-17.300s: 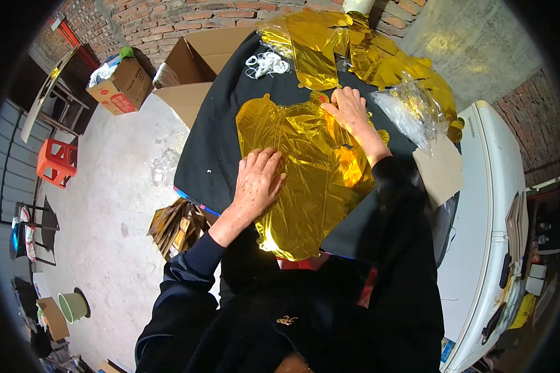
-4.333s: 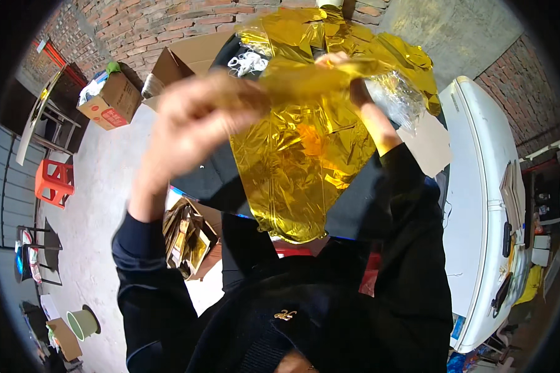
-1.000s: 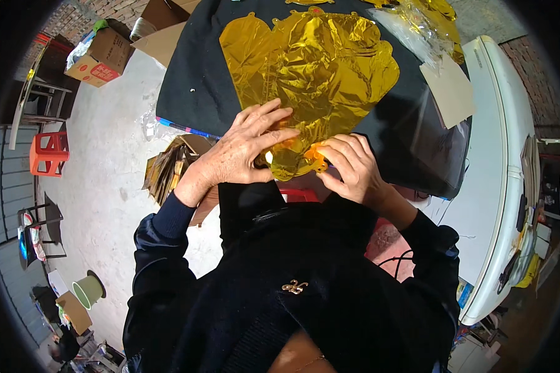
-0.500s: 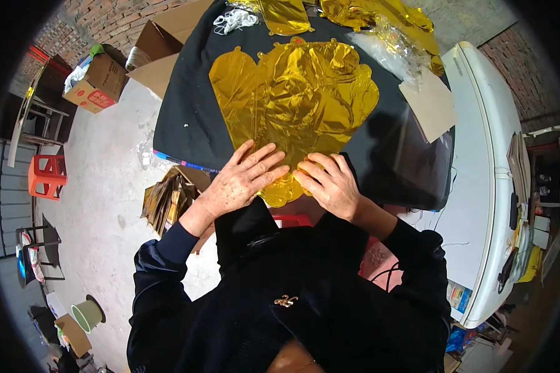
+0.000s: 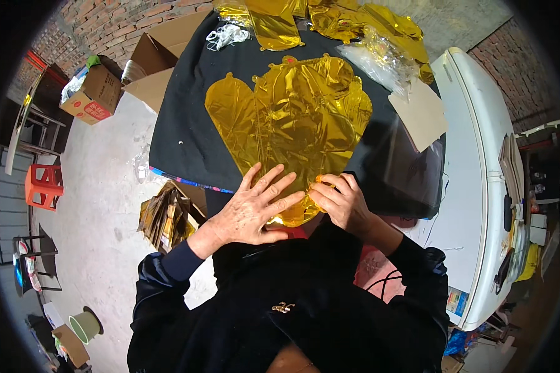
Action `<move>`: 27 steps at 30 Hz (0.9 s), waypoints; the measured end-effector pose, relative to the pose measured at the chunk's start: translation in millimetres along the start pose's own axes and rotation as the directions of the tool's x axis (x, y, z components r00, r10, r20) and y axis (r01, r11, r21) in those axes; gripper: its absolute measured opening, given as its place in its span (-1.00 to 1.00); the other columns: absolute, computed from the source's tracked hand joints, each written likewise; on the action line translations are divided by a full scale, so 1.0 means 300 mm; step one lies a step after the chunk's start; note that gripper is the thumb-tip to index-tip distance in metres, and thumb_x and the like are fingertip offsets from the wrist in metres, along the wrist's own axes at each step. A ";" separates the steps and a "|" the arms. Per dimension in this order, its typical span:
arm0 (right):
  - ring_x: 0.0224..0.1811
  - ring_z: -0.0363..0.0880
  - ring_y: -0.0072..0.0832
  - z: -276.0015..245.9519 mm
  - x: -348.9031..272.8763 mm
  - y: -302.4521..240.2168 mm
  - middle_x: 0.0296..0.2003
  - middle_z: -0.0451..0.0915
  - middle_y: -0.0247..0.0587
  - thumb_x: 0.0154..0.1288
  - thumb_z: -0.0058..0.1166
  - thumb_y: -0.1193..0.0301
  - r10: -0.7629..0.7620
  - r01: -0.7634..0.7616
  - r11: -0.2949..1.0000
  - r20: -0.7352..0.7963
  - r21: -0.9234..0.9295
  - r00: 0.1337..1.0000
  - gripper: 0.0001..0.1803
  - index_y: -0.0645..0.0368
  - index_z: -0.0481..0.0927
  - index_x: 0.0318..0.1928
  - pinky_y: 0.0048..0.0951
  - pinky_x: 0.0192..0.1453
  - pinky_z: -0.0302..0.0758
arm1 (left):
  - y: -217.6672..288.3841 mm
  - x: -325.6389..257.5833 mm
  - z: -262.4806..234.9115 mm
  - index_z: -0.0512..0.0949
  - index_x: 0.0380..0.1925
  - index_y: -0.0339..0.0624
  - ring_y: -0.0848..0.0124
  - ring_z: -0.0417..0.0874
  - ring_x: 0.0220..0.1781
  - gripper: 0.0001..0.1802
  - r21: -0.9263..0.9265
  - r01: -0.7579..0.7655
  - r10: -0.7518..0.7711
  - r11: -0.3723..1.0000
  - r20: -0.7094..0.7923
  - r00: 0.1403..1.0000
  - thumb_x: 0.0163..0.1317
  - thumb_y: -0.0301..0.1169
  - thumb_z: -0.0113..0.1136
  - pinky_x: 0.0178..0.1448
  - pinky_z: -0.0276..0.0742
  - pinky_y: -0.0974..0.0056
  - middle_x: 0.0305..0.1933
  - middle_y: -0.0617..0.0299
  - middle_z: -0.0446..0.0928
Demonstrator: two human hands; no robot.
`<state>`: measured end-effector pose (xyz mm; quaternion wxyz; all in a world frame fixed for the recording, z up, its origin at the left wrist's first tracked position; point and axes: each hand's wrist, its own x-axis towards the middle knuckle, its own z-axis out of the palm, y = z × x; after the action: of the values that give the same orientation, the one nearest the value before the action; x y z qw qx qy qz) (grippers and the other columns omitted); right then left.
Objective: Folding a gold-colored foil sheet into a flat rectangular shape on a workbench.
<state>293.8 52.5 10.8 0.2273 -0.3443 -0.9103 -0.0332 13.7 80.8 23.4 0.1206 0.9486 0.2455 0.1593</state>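
A flat, wrinkled gold foil balloon (image 5: pixel 298 118) with rounded lobes lies on the black-clothed table, its narrow end toward me. My left hand (image 5: pixel 255 202) rests on that near end, fingers spread and palm down. At the right side of the same end, my right hand (image 5: pixel 342 202) has its fingers curled, with thumb and forefinger pinched on the foil edge. Part of the near end is hidden under both hands.
More gold foil balloons (image 5: pixel 274 28), white string (image 5: pixel 228 37), clear plastic bags (image 5: pixel 382 65) and cardboard (image 5: pixel 419 118) lie toward the table's far side. A box of folded gold foil (image 5: pixel 168 217) stands below at left. A white chest freezer (image 5: pixel 479 186) flanks the table's right side.
My right hand's fingers have gone from resting on the foil to curling and pinching its edge. My left hand has stayed flat with fingers spread. The whole view has shifted slightly.
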 end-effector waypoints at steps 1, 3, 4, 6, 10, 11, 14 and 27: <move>0.16 0.53 -0.28 0.003 -0.004 0.003 0.00 0.64 -0.30 0.27 0.14 0.34 0.000 0.000 1.000 -0.009 0.003 1.000 -0.75 0.10 0.65 -0.06 -0.15 0.11 0.43 | -0.002 0.000 -0.028 0.29 0.50 0.15 -0.05 0.06 0.65 0.00 -0.069 -0.020 0.020 0.997 0.008 1.000 0.11 0.29 0.31 0.63 -0.17 -0.34 0.61 0.04 0.14; 0.16 0.53 -0.28 0.003 -0.005 0.006 0.00 0.64 -0.30 0.27 0.15 0.34 0.001 -0.001 1.000 -0.015 0.010 1.000 -0.75 0.10 0.65 -0.06 -0.16 0.11 0.43 | -0.016 0.022 -0.080 0.29 0.50 0.13 -0.12 0.00 0.65 0.10 -0.135 -0.042 0.044 0.990 0.010 0.999 0.07 0.50 0.17 0.63 -0.22 -0.36 0.62 -0.02 0.09; 0.15 0.54 -0.28 0.002 -0.010 0.009 -0.01 0.64 -0.31 0.27 0.15 0.35 0.009 -0.009 1.000 -0.016 0.016 1.000 -0.75 0.10 0.65 -0.06 -0.16 0.11 0.43 | -0.024 0.050 -0.105 0.32 0.49 0.15 -0.13 0.01 0.65 0.02 -0.166 -0.045 0.039 0.985 -0.041 0.998 0.12 0.45 0.18 0.60 -0.17 -0.38 0.62 0.02 0.11; 0.17 0.52 -0.23 0.008 -0.022 0.013 0.07 0.61 -0.30 0.22 0.16 0.44 0.003 -0.004 0.999 0.015 0.043 1.000 -0.67 0.09 0.66 0.02 -0.11 0.16 0.43 | -0.059 0.111 -0.110 0.34 0.47 0.12 -0.16 0.01 0.64 -0.03 -0.090 -0.011 0.000 0.996 -0.118 0.993 0.16 0.39 0.19 0.59 -0.14 -0.39 0.62 0.00 0.11; 0.17 0.53 -0.25 0.000 -0.003 0.010 0.05 0.63 -0.31 0.23 0.19 0.41 -0.002 0.000 0.999 0.034 0.042 0.999 -0.71 0.08 0.67 -0.01 -0.12 0.17 0.43 | -0.172 0.263 -0.011 0.36 0.46 0.21 -0.21 -0.05 0.65 -0.26 0.079 0.157 -0.137 0.984 -0.215 0.967 0.38 0.25 0.02 0.58 -0.12 -0.40 0.63 -0.01 0.04; 0.17 0.53 -0.26 0.000 -0.006 0.014 0.05 0.64 -0.32 0.23 0.20 0.40 -0.004 0.003 0.999 0.036 0.033 0.999 -0.71 0.08 0.67 -0.02 -0.13 0.18 0.42 | -0.202 0.301 0.025 0.35 0.46 0.22 -0.23 -0.05 0.64 -0.26 0.111 0.179 -0.151 0.978 -0.223 0.963 0.39 0.26 0.01 0.57 -0.12 -0.43 0.63 -0.01 0.04; 0.17 0.54 -0.29 -0.002 -0.001 0.016 0.05 0.64 -0.33 0.22 0.21 0.40 -0.010 0.009 0.999 0.036 0.030 0.999 -0.71 0.07 0.69 -0.02 -0.15 0.19 0.41 | -0.275 0.346 0.102 0.31 0.49 0.23 -0.26 -0.03 0.62 -0.24 0.207 0.265 -0.208 0.942 -0.262 0.942 0.39 0.30 -0.05 0.55 -0.12 -0.46 0.62 -0.04 0.05; 0.14 0.56 -0.41 -0.013 -0.018 0.038 0.05 0.65 -0.39 0.18 0.20 0.44 -0.014 0.010 0.998 0.056 0.064 0.998 -0.68 0.05 0.73 -0.03 -0.24 0.22 0.38 | -0.272 0.354 0.111 0.30 0.50 0.23 -0.26 -0.01 0.61 -0.15 0.295 0.356 -0.293 0.887 -0.236 0.926 0.35 0.42 -0.17 0.55 -0.22 -0.47 0.60 -0.05 0.12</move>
<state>306.2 57.0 11.0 0.2121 -0.3322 -0.9190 0.0042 78.8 198.7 -6.6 -0.0395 0.8814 0.4348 0.1806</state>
